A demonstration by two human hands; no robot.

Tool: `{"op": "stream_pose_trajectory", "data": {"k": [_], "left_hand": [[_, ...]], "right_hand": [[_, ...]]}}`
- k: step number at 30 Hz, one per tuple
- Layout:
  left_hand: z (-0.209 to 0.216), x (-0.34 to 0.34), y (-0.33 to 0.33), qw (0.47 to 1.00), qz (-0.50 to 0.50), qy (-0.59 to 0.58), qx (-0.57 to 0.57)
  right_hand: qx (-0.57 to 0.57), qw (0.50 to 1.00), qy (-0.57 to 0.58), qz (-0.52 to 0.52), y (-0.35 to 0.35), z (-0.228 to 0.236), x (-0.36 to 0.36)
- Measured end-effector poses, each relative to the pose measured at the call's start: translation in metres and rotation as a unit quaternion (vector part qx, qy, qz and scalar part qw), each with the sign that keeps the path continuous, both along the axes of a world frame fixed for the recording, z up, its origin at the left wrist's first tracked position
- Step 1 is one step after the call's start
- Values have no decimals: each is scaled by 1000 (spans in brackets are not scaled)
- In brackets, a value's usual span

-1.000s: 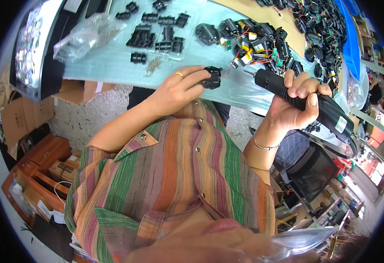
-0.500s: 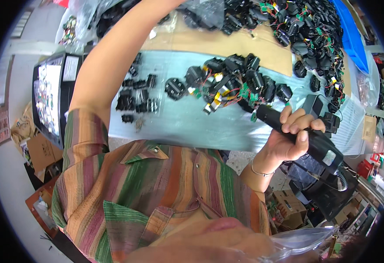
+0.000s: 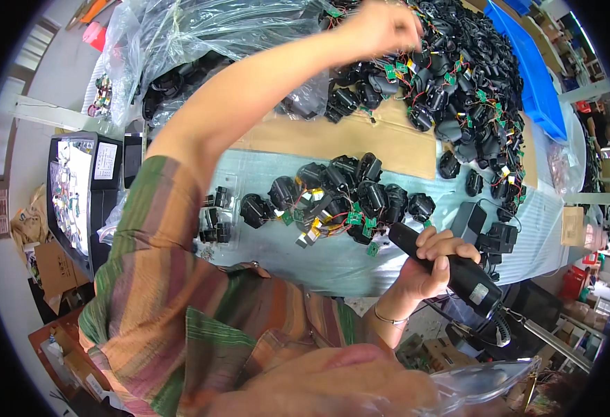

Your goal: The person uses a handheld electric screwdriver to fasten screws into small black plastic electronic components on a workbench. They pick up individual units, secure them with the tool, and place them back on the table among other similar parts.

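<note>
My right hand [image 3: 436, 267] is wrapped round a black electric screwdriver [image 3: 468, 285], whose coiled cord hangs at its rear end. The tool's front end points at a cluster of black plastic housings [image 3: 371, 198] with green circuit boards [image 3: 354, 217], coloured wires and yellow-and-white pieces, lying on the pale table covering. My left hand [image 3: 388, 28] is far across the table with the arm stretched out. It hovers over or by a large pile of similar black housings [image 3: 489, 76]; motion blurs its fingers, and whether it touches a piece cannot be made out.
A clear plastic tray with small black parts [image 3: 216, 215] lies left of the cluster. Behind are brown cardboard [image 3: 381, 142] and crumpled plastic sheeting [image 3: 235, 31]. A blue bin [image 3: 527, 76] borders the pile at right. A boxy black device [image 3: 469, 221] stands beyond my right hand. A monitor [image 3: 82, 187] stands at left.
My left arm has swung rightward, bringing the hand into view over the pile. The view has shifted, showing more of the table's far side. The screwdriver stays in my right hand.
</note>
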State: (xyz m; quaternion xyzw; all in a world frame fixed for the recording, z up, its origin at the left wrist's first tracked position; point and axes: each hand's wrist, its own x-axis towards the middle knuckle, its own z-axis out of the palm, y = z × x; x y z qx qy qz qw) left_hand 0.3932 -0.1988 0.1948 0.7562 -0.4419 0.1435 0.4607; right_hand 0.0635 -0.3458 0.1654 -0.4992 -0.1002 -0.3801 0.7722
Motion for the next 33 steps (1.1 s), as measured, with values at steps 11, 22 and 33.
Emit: {"op": "stream_pose_trajectory", "data": {"k": [11,22,33], "left_hand": [[-30,-172,21,892,-312,58,321],[9,-248,82,994,-61,20,89],[-66,-403,194,932,225,284,-10]], "right_hand": [[23,998,-22,56,19,8,-20],[15,999,-24,35,30,28,-63],[21,989,2,144,77,19,-53]]}}
